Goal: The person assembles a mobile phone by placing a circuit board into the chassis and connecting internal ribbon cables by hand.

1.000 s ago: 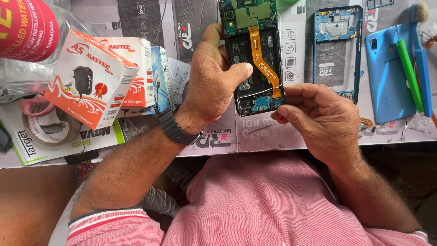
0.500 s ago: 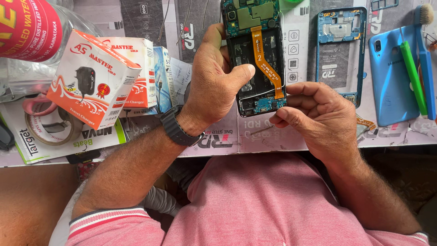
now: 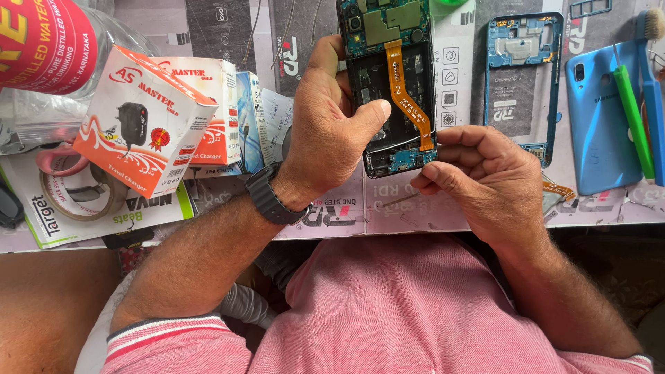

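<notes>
My left hand (image 3: 329, 135) grips an opened phone (image 3: 388, 83) by its left side, thumb across the black inside. The phone shows a green circuit board at the top, an orange flat cable down the middle and a small blue board at the bottom. My right hand (image 3: 485, 183) sits at the phone's lower right corner, fingers curled and fingertips pinched at the blue board. Whether it holds a small tool I cannot tell. A dark watch is on my left wrist.
A blue phone frame (image 3: 523, 76) and a blue back cover (image 3: 599, 125) lie at the right, with a green stick (image 3: 630, 118) and a blue brush (image 3: 653, 90). Charger boxes (image 3: 149, 118), a tape roll (image 3: 76, 190) and a bottle (image 3: 48, 41) crowd the left.
The phone and both hands have stayed almost still. My right fingers have shifted slightly at the phone's bottom corner.
</notes>
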